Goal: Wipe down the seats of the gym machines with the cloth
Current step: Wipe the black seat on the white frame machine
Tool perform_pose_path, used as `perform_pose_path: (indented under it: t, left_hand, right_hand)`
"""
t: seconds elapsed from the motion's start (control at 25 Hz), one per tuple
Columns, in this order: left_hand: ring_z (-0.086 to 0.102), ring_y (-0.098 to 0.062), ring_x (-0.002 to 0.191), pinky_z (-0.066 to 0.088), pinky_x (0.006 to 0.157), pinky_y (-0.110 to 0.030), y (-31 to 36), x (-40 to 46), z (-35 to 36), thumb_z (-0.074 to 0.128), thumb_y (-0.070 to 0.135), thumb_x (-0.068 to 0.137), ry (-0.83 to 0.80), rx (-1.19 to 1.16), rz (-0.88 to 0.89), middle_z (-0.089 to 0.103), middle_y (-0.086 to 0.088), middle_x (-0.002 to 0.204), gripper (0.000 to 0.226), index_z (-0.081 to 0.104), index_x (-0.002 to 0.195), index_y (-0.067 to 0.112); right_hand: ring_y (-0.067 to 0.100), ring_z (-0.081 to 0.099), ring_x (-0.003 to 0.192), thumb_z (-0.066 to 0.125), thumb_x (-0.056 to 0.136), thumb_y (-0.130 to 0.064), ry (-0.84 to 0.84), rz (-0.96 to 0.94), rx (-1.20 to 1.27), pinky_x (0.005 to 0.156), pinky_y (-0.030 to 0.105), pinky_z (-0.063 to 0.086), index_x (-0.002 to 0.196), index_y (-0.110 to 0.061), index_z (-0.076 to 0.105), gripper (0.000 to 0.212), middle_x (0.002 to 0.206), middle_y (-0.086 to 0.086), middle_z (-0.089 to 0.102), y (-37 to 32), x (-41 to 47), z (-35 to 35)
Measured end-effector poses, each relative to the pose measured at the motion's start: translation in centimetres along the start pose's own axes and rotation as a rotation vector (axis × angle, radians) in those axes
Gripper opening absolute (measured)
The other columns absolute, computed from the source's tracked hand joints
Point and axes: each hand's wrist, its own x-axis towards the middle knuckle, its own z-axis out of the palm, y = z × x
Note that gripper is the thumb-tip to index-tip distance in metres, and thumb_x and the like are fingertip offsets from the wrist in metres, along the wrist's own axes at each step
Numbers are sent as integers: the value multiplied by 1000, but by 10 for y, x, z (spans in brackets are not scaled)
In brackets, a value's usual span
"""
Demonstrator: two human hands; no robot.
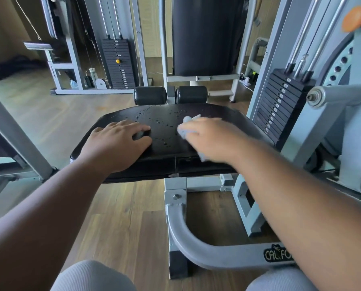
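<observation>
A black padded seat of a gym machine lies in front of me, dotted with water drops across its middle. My left hand rests flat on the seat's left part, fingers spread and straight. My right hand presses a crumpled pale blue cloth onto the seat's right part; the hand is blurred and covers most of the cloth, whose edges show beyond the fingers and below the palm.
Two black roller pads sit just beyond the seat, with an upright black backrest behind. A weight stack stands close on the right, another weight stack at the back left. The grey frame tube curves over the wooden floor below.
</observation>
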Motion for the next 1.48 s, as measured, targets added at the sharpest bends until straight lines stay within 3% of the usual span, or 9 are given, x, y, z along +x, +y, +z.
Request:
perform_pose_path:
  t: [0.24,0.44,0.6,0.8,1.0,1.12,1.2,1.36,1.48]
  left_hand:
    - [38,-18,140,31,110,-46,-2,2,1,36,58,96,5,-5,13,42,16,153,45,47,139,50]
    - [39,-18,139,31,110,-46,0,7,4,37,57,95,4,-12,16,44,16,152,44,49,137,49]
    - [40,-17,139,33,110,-46,-7,10,5,28,67,81,-43,-17,6,44,17,152,60,48,135,53]
    - [37,-15,141,32,114,-45,-15,13,5,22,72,73,-62,-39,-6,42,19,153,69,46,136,55]
    - [46,-21,133,38,108,-46,-11,13,10,34,65,79,1,-64,12,51,14,146,52,53,127,58]
    - [59,-16,116,47,102,-45,-13,6,2,50,53,74,172,-465,39,64,14,127,33,61,102,65]
    - [63,-11,106,51,97,-41,-10,-12,-4,53,38,77,314,-608,89,66,17,117,29,68,99,51]
    - [64,-9,111,54,95,-34,-4,-64,6,56,26,88,357,-602,230,64,3,124,46,58,134,29]
    - [53,-13,128,45,105,-34,-7,-84,19,57,26,85,387,-382,213,53,-1,143,69,38,151,24]
  right_hand:
    - [40,50,120,52,92,-41,475,-170,-378,109,52,37,144,-21,50,56,133,18,52,48,-89,41]
    - [49,46,117,65,79,-27,518,-117,-427,112,60,28,146,-10,46,72,133,27,50,39,-86,50]
    - [44,49,110,49,80,-29,487,-265,-406,110,57,33,145,-12,48,67,131,22,52,-14,-56,65]
    - [45,51,116,54,75,-27,554,-127,-481,103,52,37,140,-19,53,65,134,19,54,60,-92,50]
    - [43,50,101,43,74,-23,514,114,-427,90,53,43,125,-11,55,54,113,20,53,69,-97,38]
    - [42,49,104,36,68,-31,446,-7,-286,95,54,40,123,-12,55,61,113,18,53,5,-75,44]
    - [43,45,112,35,70,-29,357,-131,-212,100,55,37,138,-12,46,71,127,18,49,-42,-57,55]
    - [34,52,116,69,83,-17,68,-337,-5,97,44,47,157,-10,1,100,146,17,34,-71,-25,37]
    - [25,53,121,90,68,-36,0,-253,216,97,40,49,155,-17,9,121,150,8,36,-37,-23,8]
